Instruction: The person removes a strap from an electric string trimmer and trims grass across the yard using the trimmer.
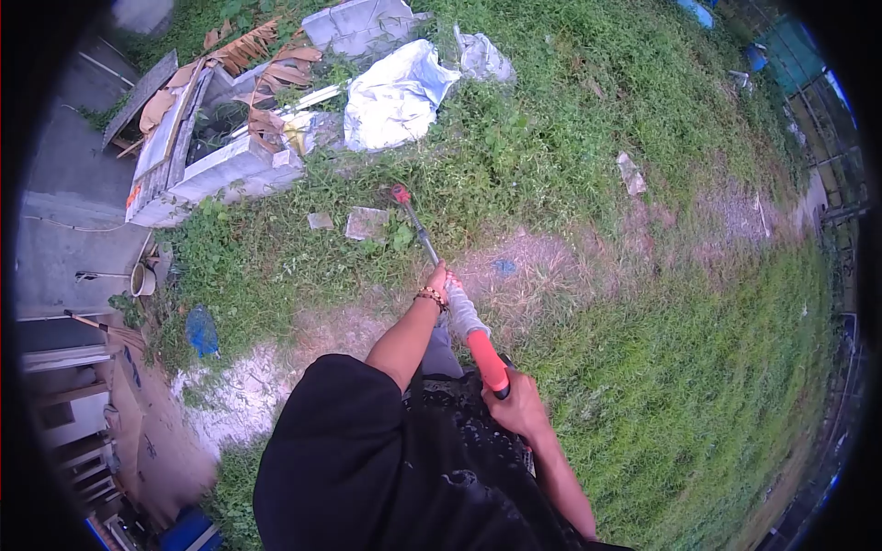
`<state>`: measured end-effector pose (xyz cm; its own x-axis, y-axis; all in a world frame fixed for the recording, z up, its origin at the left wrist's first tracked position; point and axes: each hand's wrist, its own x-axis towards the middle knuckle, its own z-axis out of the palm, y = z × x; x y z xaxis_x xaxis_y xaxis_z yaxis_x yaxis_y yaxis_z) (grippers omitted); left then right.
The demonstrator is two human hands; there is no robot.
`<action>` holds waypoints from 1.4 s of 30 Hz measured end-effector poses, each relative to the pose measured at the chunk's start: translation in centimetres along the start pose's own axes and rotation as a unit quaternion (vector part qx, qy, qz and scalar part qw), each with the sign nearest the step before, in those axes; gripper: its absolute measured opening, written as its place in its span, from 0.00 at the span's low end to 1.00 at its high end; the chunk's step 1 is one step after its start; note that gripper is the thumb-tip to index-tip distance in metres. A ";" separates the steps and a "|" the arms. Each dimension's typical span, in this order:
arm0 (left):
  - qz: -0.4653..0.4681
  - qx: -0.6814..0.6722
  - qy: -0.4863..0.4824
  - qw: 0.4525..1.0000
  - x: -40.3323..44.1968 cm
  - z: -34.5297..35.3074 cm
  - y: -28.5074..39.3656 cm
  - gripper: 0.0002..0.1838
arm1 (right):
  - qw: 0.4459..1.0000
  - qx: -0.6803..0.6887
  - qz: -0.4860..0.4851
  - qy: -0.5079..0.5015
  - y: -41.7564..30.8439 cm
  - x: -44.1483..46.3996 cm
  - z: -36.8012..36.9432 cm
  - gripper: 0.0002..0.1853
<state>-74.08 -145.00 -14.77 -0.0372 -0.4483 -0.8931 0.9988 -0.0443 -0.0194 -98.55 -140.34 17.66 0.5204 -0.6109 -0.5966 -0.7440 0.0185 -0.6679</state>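
Observation:
A cordless grass trimmer (pixel 424 237) slants away in front of my body, its red head (pixel 400 194) low in the weeds near some broken blocks. My left hand (pixel 438 281), with a beaded bracelet at the wrist, is wrapped round the trimmer's shaft. White wrapping covers the section just behind it. At the rear, close to my waist, my right hand (pixel 520 404) grips the black end of the red handle (pixel 487 361). The cutting part at the head is too small to make out.
Beyond the trimmer head stands a low concrete-block enclosure (pixel 225 176) with dry leaves and boards. A white sack (pixel 401 96) lies beside it. Two block pieces, one a flat slab (pixel 367 223), rest in the weeds. A bucket (pixel 142 279) and blue netting (pixel 201 331) are at left.

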 end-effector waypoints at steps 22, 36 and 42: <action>-0.062 0.178 -0.007 0.982 0.8 7.9 -22.4 0.24 | 0.972 0.129 0.087 0.177 9.1 -12.8 -4.8 0.11; -0.138 0.276 -0.035 0.950 0.6 9.6 -37.2 0.23 | 0.953 0.104 0.144 0.247 11.2 -19.5 -4.3 0.11; -0.116 0.242 -0.025 0.963 -2.4 10.0 -35.2 0.24 | 0.956 0.139 0.112 0.234 13.2 -21.5 -3.6 0.12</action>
<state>-109.49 -151.30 -7.45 -0.2716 -0.4182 -0.8668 0.8320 -0.5548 0.0070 -121.08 -129.78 23.28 0.0693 -0.8528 -0.5175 -0.6409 0.3594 -0.6782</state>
